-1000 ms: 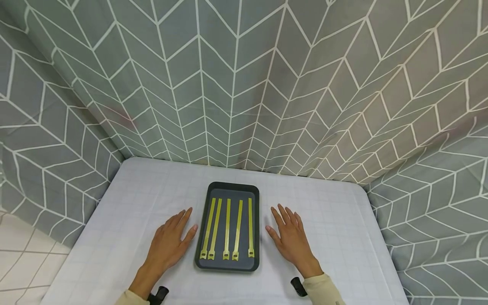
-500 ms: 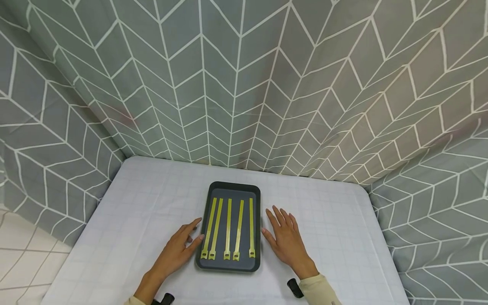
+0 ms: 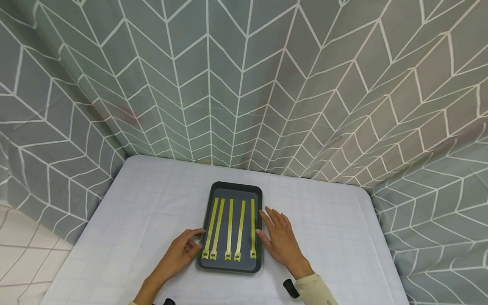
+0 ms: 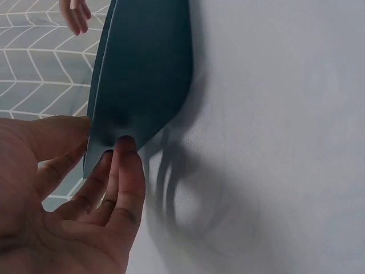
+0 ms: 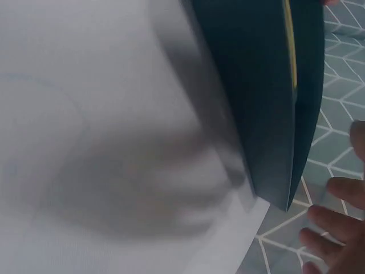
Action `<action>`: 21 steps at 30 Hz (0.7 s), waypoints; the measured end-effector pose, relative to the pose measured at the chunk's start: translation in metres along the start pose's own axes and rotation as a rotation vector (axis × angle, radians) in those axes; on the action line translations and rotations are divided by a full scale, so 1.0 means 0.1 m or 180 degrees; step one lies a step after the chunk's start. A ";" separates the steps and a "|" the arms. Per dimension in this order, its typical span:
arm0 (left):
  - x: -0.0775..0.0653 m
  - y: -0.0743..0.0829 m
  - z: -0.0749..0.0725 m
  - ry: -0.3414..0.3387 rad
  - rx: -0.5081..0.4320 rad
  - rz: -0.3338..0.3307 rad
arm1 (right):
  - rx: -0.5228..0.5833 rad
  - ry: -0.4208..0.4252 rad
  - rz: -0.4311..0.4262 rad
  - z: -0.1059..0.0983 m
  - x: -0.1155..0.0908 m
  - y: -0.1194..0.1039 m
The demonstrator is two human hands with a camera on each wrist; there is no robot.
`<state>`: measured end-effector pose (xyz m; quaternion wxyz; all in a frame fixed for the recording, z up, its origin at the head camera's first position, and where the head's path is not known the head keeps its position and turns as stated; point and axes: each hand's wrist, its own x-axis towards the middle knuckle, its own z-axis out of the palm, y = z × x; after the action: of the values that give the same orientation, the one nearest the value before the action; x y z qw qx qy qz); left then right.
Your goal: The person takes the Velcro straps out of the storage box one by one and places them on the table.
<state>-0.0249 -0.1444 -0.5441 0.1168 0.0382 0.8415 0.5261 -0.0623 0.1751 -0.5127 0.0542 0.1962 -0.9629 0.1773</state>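
A dark grey rectangular tray (image 3: 228, 266) lies lengthwise on the white cloth. Inside it are several yellow cable straps (image 3: 229, 228) with slotted heads, spread side by side, heads at the near end. My left hand (image 3: 177, 256) pinches the tray's left rim. In the left wrist view, that hand (image 4: 85, 188) has its thumb on the rim and its fingertips against the outer wall. My right hand (image 3: 282, 243) reaches over the right rim with fingers extended. The right wrist view has the right hand (image 5: 342, 222) beside the tray wall (image 5: 245, 80), its fingers apart from it.
The white-covered table (image 3: 335, 237) extends around the tray. A grey curtain (image 3: 244, 84) with white zigzag lines encloses the back and sides. Floor tiles (image 3: 26, 254) show at the lower left. A black wrist strap piece (image 3: 291, 288) sits by the right sleeve (image 3: 315, 290).
The left hand has moved right to the tray's left rim, and its fingers have curled onto it. The right hand has come left to the right rim. Tray and straps keep their arrangement.
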 end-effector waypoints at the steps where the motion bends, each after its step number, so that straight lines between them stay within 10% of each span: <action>1: 0.00 0.00 0.00 -0.0023 -0.0021 0.0003 | 0.0025 0.0004 -0.0030 0.01 0.01 -0.01; 21: -0.02 -0.07 -0.08 -0.0282 -0.0258 0.0180 | 0.0230 -0.0661 -0.0931 0.08 0.34 -0.17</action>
<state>-0.0242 -0.1551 -0.5463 0.1405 0.0804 0.8121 0.5607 -0.0874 0.1452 -0.5086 -0.0273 0.3533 -0.9175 0.1808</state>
